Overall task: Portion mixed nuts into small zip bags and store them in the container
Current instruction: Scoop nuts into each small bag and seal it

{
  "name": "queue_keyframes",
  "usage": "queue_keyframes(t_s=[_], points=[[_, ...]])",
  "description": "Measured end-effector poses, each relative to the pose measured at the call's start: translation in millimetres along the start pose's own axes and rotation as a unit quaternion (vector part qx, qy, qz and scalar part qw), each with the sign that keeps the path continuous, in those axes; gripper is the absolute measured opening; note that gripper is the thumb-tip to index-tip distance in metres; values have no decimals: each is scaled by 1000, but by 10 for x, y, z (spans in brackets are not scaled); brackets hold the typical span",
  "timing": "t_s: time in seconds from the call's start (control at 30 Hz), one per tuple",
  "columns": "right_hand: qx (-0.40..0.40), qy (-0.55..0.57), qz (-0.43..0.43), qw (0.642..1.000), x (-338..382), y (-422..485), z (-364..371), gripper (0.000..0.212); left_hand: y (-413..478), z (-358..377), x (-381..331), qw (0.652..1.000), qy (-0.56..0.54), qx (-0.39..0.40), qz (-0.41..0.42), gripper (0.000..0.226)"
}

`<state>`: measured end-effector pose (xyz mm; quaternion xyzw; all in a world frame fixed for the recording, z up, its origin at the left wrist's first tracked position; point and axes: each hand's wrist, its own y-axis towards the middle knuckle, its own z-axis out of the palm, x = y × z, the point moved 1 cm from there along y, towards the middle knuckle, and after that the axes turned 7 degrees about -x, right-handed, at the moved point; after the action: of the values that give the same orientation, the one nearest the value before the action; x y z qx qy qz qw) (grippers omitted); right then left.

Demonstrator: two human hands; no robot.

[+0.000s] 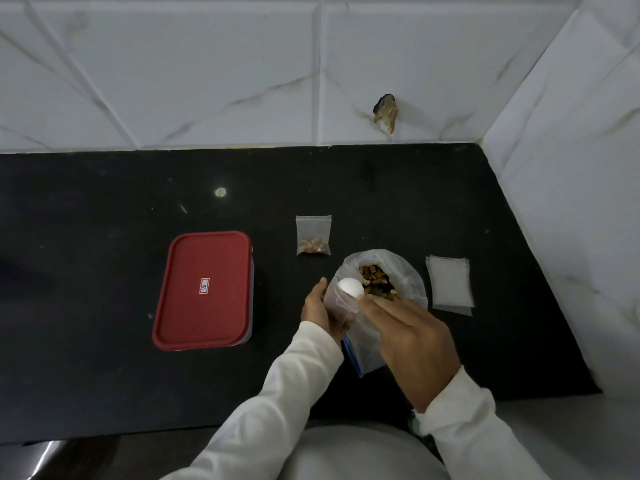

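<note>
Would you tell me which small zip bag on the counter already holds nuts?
The lone zip bag nearest the wall, nuts at its bottom; the stacked bags at right look empty.

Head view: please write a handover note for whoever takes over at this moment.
Left hand grips a small zip bag beside the open large bag of mixed nuts.
Right hand holds a white scoop at that small bag's mouth.
One filled zip bag lies on the countertop; the empty zip bags are stacked right of the large bag.
The red-lidded container sits closed on the left.
Done: one portion.
Left: fill the remaining bags, open the container, store them.
</note>
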<state>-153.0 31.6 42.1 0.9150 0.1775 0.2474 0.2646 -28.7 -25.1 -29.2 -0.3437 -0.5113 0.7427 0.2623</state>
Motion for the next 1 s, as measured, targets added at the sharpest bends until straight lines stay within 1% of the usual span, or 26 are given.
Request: queue_keyframes(t_s=[0.03,0.07,0.1,0.13,0.17,0.2,0.23,0.27,0.3,0.37,0.43,0.5,0.53,0.57,0.63,0.7,0.77,0.87,1.0], points=[[-10,-29,-39,999,-14,-27,-2,16,6,-3,6,1000,1,1,-1,49],[-6,-49,-39,998,-7,-47,-10,23,15,-7,11,1000,4,1,-3,50],[-10,-39,-20,999,6,-47,-41,32,18,-12,13,1000,3,1,-5,50],[-5,-13,23,1000,57,-41,-85,41,16,-14,16,1000,2,2,-3,49],[-1,9,75,997,75,-39,-87,43,3,-9,15,1000,-1,6,1,49],[-9,25,114,993,87,-34,-93,35,-6,-2,12,1000,-3,9,6,49],[-25,37,146,988,85,-26,-97,17,-20,2,10,1000,-6,10,10,49],[-44,54,191,979,84,-14,-109,19,-24,6,11,1000,-7,9,12,48],[-55,84,232,967,52,-17,-126,26,-21,7,13,1000,-9,8,12,47],[-54,167,281,943,16,11,-200,19,-10,5,21,1000,-12,7,16,49],[-38,227,333,914,28,44,-302,18,2,3,19,1000,-9,11,24,53],[-40,256,379,888,-30,47,-346,19,-21,3,9,999,-11,26,23,50],[-46,250,391,885,-88,33,-363,18,-35,5,3,999,-14,28,20,46],[-50,231,398,886,-166,5,-362,17,-46,3,-4,999,-17,31,16,43],[-50,164,397,902,-351,-57,-344,15,-45,-1,-10,999,-24,27,15,39],[-25,106,382,918,-520,-128,-267,13,-17,-5,-16,999,-30,17,19,40],[15,56,356,933,-647,-186,-129,14,9,0,-14,999,-30,9,17,43],[97,-17,319,942,-739,-173,78,19,35,2,0,999,-30,8,6,43],[193,-92,248,945,-732,-93,279,35,102,-11,16,999,-31,4,8,39]])
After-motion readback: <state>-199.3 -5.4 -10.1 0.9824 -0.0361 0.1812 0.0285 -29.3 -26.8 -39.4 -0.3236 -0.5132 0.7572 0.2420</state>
